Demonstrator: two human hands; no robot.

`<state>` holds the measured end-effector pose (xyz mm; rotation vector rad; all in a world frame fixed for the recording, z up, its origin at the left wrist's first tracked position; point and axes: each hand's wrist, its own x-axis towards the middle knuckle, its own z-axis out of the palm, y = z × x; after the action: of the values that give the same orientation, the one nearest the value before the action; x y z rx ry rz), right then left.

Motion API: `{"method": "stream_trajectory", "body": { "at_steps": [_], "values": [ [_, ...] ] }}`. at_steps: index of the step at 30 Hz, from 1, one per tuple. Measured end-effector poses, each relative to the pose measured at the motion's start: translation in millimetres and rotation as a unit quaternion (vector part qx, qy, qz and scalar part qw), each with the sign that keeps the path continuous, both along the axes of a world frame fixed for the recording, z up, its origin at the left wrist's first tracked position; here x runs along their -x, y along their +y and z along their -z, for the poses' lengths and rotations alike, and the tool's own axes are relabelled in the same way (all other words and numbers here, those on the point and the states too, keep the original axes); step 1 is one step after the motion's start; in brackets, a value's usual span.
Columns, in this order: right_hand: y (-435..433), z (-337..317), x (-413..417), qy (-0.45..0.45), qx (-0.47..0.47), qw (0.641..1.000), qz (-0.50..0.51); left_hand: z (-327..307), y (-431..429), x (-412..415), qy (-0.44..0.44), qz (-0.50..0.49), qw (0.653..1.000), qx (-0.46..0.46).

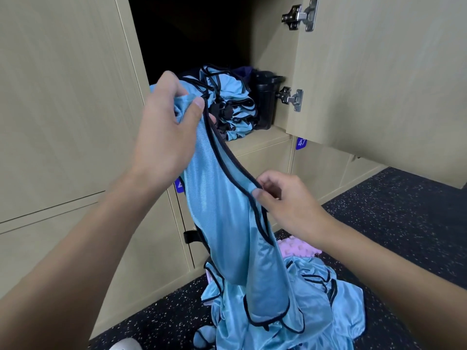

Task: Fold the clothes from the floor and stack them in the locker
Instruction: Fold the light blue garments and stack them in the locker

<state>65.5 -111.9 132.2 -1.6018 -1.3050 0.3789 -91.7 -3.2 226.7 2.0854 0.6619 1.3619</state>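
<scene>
A light-blue bib with black trim (222, 213) hangs in the air in front of the open locker (255, 144). My left hand (166, 132) grips its bunched top end at the locker's mouth. Lower and to the right, my right hand (285, 203) pinches the black-trimmed edge between thumb and fingers. Inside the locker lies a stack of folded blue bibs (232, 107). On the floor below, a pile of more blue bibs (316, 306) lies loose; the hanging bib's lower end reaches down to it.
A black bottle (266, 99) stands in the locker's right corner beside the stack. The locker door (379, 72) stands open at the right. A pink knobbed mat (300, 248) lies under the pile on the dark speckled floor (404, 223). Closed lockers fill the left.
</scene>
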Motion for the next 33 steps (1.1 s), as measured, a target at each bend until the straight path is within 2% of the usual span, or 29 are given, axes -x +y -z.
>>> {"method": "stream_trajectory", "body": {
  "at_steps": [3, 7, 11, 15, 21, 25, 33],
  "values": [
    [1.8, 8.4, 5.4, 0.009, 0.026, 0.999, -0.02, -0.8, -3.2, -2.1, -0.037, 0.035, 0.998, 0.04],
    [1.1, 14.3, 19.6, 0.043, 0.016, 0.997, -0.06, 1.4, -12.0, -9.9, -0.068, 0.099, 0.986, 0.118],
    [4.3, 16.7, 23.5, 0.009, 0.022, 1.0, 0.005, 1.8, -15.1, -14.3, -0.092, 0.131, 0.973, 0.164],
    [6.7, 21.4, 19.4, 0.01, 0.036, 0.999, 0.034, -2.3, -13.9, -13.2, -0.129, 0.132, 0.961, 0.207],
    [7.0, 21.0, 17.4, 0.018, 0.005, 0.998, 0.058, -4.7, -7.9, -8.8, -0.168, 0.132, 0.949, 0.231],
    [3.7, 18.0, 22.5, 0.035, 0.001, 0.999, 0.017, -6.0, -10.1, -8.9, -0.172, 0.144, 0.945, 0.24],
    [5.0, 21.6, 17.5, -0.031, 0.029, 0.994, 0.096, -1.0, -7.3, -10.0, -0.145, 0.144, 0.956, 0.213]
  ]
}}
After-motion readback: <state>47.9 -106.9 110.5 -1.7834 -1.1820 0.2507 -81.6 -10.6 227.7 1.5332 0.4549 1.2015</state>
